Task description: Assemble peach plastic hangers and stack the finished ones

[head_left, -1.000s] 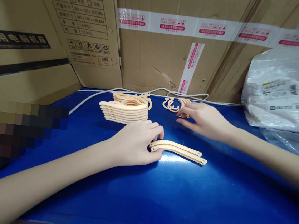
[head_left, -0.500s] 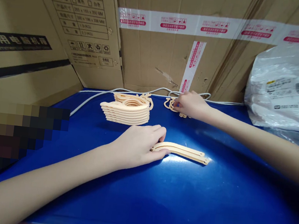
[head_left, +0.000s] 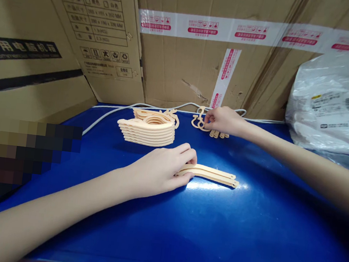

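My left hand [head_left: 170,168] is closed around one end of a pair of cream plastic hanger arms [head_left: 216,176], which point right, just above or on the blue table. Farther back, my right hand [head_left: 222,120] pinches a cream hanger hook [head_left: 201,112] that stands up from a small group of loose hooks [head_left: 196,122]. Several flat-ended cream pieces [head_left: 219,134] stick out below that hand, and their other ends are hidden. Left of them sits a neat stack of cream hanger parts [head_left: 149,133], with more hook-shaped pieces [head_left: 172,116] behind it.
Cardboard boxes [head_left: 182,64] wall the back and left of the blue table [head_left: 182,233]. A white cable [head_left: 107,115] runs along the back edge. At the right lies a clear plastic bag [head_left: 331,111] with white labels. A blurred-out patch [head_left: 16,159] covers the left side.
My right hand has lifted a hook slightly upright from the loose group, uncovering more of the flat-ended pieces. In my left hand, the hanger arms have shifted slightly left and up.
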The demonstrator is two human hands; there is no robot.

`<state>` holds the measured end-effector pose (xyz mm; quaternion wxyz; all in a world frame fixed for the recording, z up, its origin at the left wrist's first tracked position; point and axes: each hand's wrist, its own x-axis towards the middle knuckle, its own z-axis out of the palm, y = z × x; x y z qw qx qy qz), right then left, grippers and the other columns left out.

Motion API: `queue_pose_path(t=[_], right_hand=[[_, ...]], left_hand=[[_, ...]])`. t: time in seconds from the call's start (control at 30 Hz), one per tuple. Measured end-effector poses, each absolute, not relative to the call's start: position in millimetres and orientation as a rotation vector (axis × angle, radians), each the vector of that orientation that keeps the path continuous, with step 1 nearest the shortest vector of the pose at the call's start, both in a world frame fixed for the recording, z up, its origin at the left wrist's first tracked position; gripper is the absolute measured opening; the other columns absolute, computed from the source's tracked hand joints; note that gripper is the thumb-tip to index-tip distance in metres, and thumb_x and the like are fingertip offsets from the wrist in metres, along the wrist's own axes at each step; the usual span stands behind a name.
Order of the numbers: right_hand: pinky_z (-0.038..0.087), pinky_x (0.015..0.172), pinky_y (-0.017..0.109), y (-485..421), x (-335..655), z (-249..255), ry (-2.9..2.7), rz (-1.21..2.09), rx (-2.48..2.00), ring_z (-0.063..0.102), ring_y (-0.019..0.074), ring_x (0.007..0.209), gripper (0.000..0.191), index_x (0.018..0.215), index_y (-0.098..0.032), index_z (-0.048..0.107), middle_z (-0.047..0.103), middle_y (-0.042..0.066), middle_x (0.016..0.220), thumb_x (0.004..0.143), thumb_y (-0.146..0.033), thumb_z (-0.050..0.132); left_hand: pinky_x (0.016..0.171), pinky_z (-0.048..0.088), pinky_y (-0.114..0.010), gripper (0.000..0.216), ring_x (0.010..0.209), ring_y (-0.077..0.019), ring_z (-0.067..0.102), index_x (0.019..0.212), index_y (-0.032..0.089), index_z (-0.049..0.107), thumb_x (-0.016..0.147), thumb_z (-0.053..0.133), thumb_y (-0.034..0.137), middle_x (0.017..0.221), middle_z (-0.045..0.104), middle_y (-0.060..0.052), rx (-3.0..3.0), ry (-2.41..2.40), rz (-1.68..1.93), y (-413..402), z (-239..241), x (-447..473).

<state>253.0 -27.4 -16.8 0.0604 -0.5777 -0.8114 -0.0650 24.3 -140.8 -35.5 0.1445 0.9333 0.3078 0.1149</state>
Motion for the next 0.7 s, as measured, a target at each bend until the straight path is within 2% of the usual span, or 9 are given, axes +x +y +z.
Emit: queue_pose_path(t=[0.23, 0.53, 0.7], right_hand=[[0.036, 0.056, 0.025, -82.7, 265.7, -10.3, -2.495, 0.031, -1.452, 0.056, 0.0137, 0.058, 0.013, 0.08, -0.02, 0.068, 0.064, -0.001, 0.066, 0.071, -0.025, 0.059], [0.038, 0.073, 0.033, -140.4, 285.7, -33.9, -2.578, 0.113, -1.397, 0.055, 0.0144, 0.059, 0.006, 0.075, -0.023, 0.063, 0.059, -0.004, 0.064, 0.077, -0.025, 0.057], [0.039, 0.066, 0.03, -143.9, 289.5, -37.1, -2.533, 0.219, -1.413, 0.054, 0.0147, 0.057, 0.007, 0.075, -0.024, 0.063, 0.057, -0.004, 0.06, 0.078, -0.026, 0.056]], left_hand=[[0.058, 0.038, -0.025, 0.013, 0.067, -0.0109, 0.051, 0.1, 0.02, 0.055, 0.093, 0.048, 0.027, 0.096, 0.056, 0.0, 2.669, 0.841, 0.331, -141.2, -32.4, 22.4], [0.059, 0.038, -0.025, 0.011, 0.071, -0.0117, 0.052, 0.097, 0.019, 0.057, 0.091, 0.051, 0.026, 0.096, 0.056, 0.0, 2.648, 0.831, 0.301, -142.4, -29.3, 22.8], [0.059, 0.037, -0.025, 0.011, 0.07, -0.0123, 0.051, 0.096, 0.019, 0.056, 0.091, 0.051, 0.026, 0.095, 0.057, 0.0, 2.654, 0.833, 0.284, -142.0, -28.7, 23.0]])
